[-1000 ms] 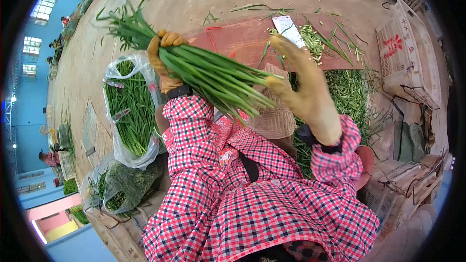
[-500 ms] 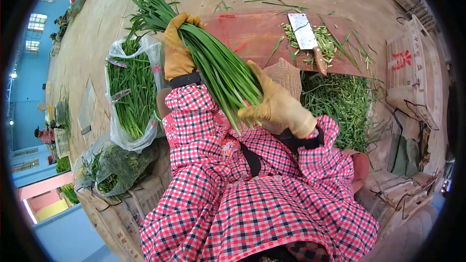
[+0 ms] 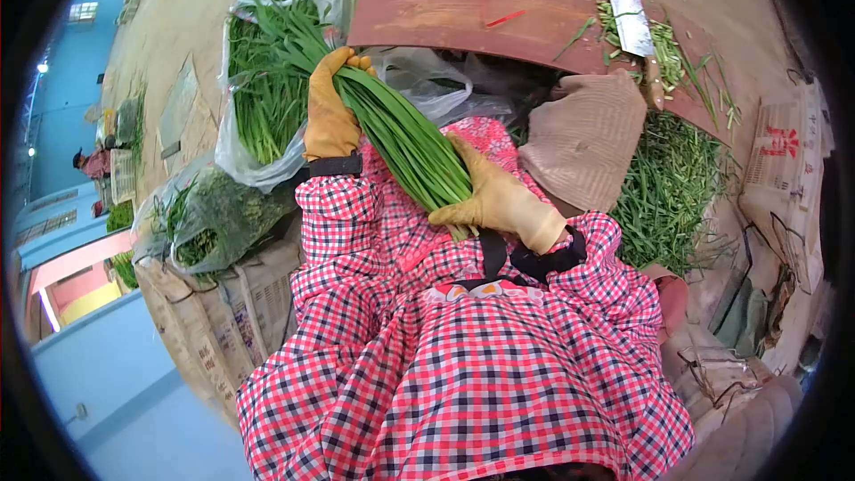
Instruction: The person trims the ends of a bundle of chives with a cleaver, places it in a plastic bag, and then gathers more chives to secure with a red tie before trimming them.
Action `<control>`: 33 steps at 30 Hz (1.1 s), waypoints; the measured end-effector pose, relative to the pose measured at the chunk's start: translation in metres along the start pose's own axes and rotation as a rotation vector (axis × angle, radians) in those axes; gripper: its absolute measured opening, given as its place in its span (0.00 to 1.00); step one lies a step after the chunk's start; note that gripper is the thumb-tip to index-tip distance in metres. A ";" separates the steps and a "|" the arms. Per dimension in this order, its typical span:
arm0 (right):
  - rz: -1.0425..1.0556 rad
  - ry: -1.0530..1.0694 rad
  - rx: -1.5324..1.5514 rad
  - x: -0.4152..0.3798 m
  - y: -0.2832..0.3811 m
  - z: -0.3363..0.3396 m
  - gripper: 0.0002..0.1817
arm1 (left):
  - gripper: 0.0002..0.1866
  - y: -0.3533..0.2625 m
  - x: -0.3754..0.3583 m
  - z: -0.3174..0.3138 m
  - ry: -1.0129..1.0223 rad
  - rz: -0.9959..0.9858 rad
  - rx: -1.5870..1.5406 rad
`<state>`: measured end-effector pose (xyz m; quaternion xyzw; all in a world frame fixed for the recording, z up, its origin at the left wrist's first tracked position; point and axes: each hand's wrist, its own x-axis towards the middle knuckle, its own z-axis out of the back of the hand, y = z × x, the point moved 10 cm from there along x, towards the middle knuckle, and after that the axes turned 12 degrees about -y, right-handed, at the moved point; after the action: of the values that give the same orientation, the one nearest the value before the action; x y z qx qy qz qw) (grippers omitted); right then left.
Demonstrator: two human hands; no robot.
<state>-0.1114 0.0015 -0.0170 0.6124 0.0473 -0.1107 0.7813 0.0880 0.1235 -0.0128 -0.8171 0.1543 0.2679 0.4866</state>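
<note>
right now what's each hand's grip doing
left hand: closed around the bunch of green stalks
right hand: closed on the same bunch's cut ends

Cleaver [image 3: 634, 25] on board [image 3: 463, 9], trimmings [image 3: 668, 180] right, bagged greens [image 3: 267, 80] left.

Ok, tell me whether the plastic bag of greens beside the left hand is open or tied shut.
Open. The plastic bag gapes at its top, and long green leaves stick out of the mouth; no knot shows.

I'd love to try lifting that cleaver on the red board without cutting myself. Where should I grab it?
Take the cleaver by its brown handle, which points toward the person, coming from that near side. The broad blade lies flat among cut green trimmings, so the handle is the safest part to grip.
</note>
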 end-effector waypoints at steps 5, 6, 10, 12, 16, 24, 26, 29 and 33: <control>-0.032 0.138 -0.461 0.006 0.014 -0.042 0.69 | 0.09 -0.026 0.004 0.049 -0.108 -0.093 -0.030; -0.011 0.101 -0.463 0.011 0.007 -0.044 0.65 | 0.09 -0.026 0.003 0.048 -0.111 -0.119 -0.008; 0.063 0.039 -0.285 0.022 -0.003 -0.054 0.56 | 0.09 -0.040 -0.003 0.050 -0.102 -0.146 -0.036; 0.136 0.006 -0.122 0.028 -0.001 -0.055 0.50 | 0.10 -0.048 -0.004 0.050 -0.087 -0.170 -0.055; 0.113 0.116 0.253 0.032 0.003 -0.066 0.42 | 0.07 -0.053 -0.009 0.039 -0.056 -0.131 -0.157; -0.066 0.014 0.459 0.032 -0.006 -0.040 0.34 | 0.09 -0.032 0.015 -0.010 0.055 -0.041 -0.141; -0.167 0.049 0.382 0.031 0.001 -0.019 0.33 | 0.08 -0.029 0.006 -0.039 0.124 -0.019 -0.154; -0.214 0.127 0.325 0.033 0.005 0.023 0.21 | 0.09 -0.026 0.015 -0.081 0.287 -0.136 -0.062; -0.113 0.066 0.316 0.051 0.021 0.095 0.18 | 0.14 -0.035 0.003 -0.146 0.492 -0.615 0.288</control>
<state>-0.0628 -0.0919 0.0157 0.7273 0.0894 -0.1402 0.6658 0.1501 0.0124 0.0661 -0.7884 0.0506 -0.1171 0.6018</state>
